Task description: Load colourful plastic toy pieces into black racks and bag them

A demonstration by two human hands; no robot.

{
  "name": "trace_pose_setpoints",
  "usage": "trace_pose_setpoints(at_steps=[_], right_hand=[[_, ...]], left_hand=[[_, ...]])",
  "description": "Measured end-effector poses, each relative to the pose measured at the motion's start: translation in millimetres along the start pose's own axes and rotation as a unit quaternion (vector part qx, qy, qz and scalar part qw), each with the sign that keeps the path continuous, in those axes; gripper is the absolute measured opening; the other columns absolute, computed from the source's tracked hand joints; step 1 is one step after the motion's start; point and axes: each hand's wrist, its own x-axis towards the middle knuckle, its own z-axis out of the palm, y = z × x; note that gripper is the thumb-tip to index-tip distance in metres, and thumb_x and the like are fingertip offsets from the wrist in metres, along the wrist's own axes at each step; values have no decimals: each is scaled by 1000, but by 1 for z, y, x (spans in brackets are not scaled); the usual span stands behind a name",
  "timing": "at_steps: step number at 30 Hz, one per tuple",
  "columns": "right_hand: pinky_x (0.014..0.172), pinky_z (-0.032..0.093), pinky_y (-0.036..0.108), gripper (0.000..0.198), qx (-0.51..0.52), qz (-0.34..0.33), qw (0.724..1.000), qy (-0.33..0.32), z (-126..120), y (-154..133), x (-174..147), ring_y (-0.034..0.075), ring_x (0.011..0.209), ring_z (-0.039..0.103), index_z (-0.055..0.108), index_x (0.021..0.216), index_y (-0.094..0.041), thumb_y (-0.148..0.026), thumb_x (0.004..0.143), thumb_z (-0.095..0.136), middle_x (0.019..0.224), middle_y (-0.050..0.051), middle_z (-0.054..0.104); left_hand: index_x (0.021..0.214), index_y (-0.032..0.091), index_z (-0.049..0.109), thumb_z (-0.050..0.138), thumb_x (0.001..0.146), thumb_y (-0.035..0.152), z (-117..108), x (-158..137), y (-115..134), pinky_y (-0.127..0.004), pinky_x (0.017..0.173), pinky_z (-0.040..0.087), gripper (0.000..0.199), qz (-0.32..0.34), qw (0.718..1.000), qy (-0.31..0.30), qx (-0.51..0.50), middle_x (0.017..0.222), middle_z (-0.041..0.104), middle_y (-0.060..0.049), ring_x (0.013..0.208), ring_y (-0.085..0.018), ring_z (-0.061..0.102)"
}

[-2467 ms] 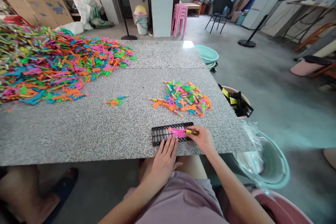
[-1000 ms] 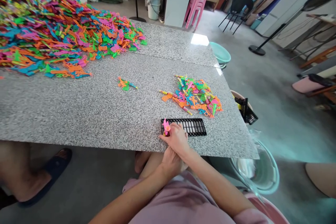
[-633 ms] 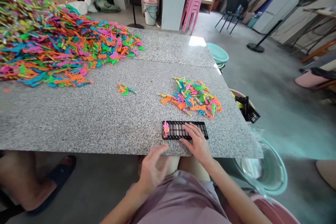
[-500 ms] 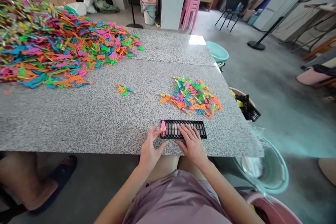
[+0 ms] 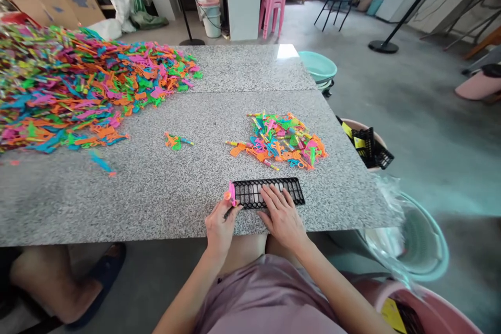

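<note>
A black plastic basket-like rack (image 5: 246,196) with a slotted grid lies on the granite table near its front edge. At its left end, my left hand (image 5: 219,225) is closed, thumb and fingers pinching a small pink plastic toy piece (image 5: 233,194) with an orange round part. Whether the piece is hooked into the rack cannot be made out. My right hand (image 5: 284,218) rests over the rack's middle and right part, fingers stretched out flat on the grid. Just beyond the rack is a small heap of colourful plastic toy pieces (image 5: 284,138).
A large pile of similar pieces (image 5: 97,83) covers the table's far left. A few loose pieces (image 5: 177,141) and a blurred blue one (image 5: 102,161) lie between. Right of the table stand tubs (image 5: 385,141) with black racks. Another person's leg (image 5: 58,282) shows at lower left.
My left fingers have closed around the pink piece at the rack's left end. A blue piece now lies near the big pile. The view has shifted slightly.
</note>
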Motion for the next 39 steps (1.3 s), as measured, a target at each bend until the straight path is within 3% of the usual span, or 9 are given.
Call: trace_pose_setpoints(at_steps=[7, 10, 13, 15, 18, 23, 27, 32, 39], right_hand=[[117, 28, 49, 54, -11, -11, 1000, 23, 3, 2, 0, 26, 140, 39, 38, 149, -16, -35, 100, 46, 150, 9, 48], [116, 28, 48, 53, -18, -21, 999, 36, 6, 3, 0, 26, 139, 41, 40, 148, -17, -37, 99, 46, 148, 9, 49], [115, 28, 48, 54, -30, -33, 998, 50, 8, 6, 0, 26, 137, 43, 41, 148, -17, -38, 99, 47, 147, 9, 51], [115, 28, 47, 53, -41, -39, 997, 59, 10, 7, 0, 26, 137, 44, 41, 147, -18, -39, 99, 47, 146, 9, 52], [115, 26, 45, 51, -61, -45, 995, 69, 11, 8, 0, 25, 135, 45, 44, 145, -17, -39, 99, 47, 146, 8, 52], [115, 26, 45, 52, -63, -45, 995, 64, 10, 8, 0, 25, 135, 45, 43, 145, -17, -40, 99, 46, 146, 8, 53], [115, 27, 47, 51, -37, -38, 997, 58, 10, 6, 1, 26, 135, 45, 43, 146, -18, -38, 98, 47, 144, 10, 54], [113, 29, 51, 45, -5, -27, 997, 75, 7, 7, 0, 29, 135, 43, 52, 138, -21, -35, 96, 50, 141, 9, 56], [94, 46, 40, 21, 130, 17, 985, 117, -24, -4, 55, 24, 108, 59, 67, 109, -21, -26, 94, 54, 115, 9, 67]], left_hand=[[126, 21, 56, 60, 88, 36, -25, 9, -7, -31, 84, 59, 41, 1, 998, -62, 13, 104, 75, -6, 94, -20, 73], [126, 22, 58, 61, 84, 37, -61, 60, -29, -37, 102, 51, 45, -27, 996, -45, 70, 126, 67, -8, 120, -24, 62], [142, 21, 45, 58, 86, 43, -91, 139, -59, -56, 118, 26, 62, -104, 980, 37, 166, 152, 43, -14, 146, -33, 30], [145, 21, 42, 61, 83, 51, -100, 186, -75, -68, 115, 16, 72, -151, 963, 52, 215, 161, 25, -16, 149, -44, 9], [138, 23, 54, 62, 79, 59, -93, 222, -85, -77, 109, 12, 70, -187, 949, 20, 251, 159, 28, -17, 145, -53, 11], [127, 30, 64, 66, 76, 63, -55, 192, -63, -72, 111, 11, 61, -137, 951, -43, 273, 153, 41, -12, 145, -48, 21], [131, 24, 59, 64, 79, 64, -36, 162, -37, -64, 112, 21, 66, -114, 950, -24, 288, 151, 40, -18, 143, -44, 27], [131, 13, 52, 70, 82, 50, -28, 173, -26, -48, 94, 49, 64, -181, 940, -28, 288, 127, 58, -18, 115, -33, 58], [123, 16, 58, 62, 94, 36, -34, 177, -33, -44, 88, 55, 35, -220, 941, -96, 240, 123, 61, -10, 105, -23, 63]])
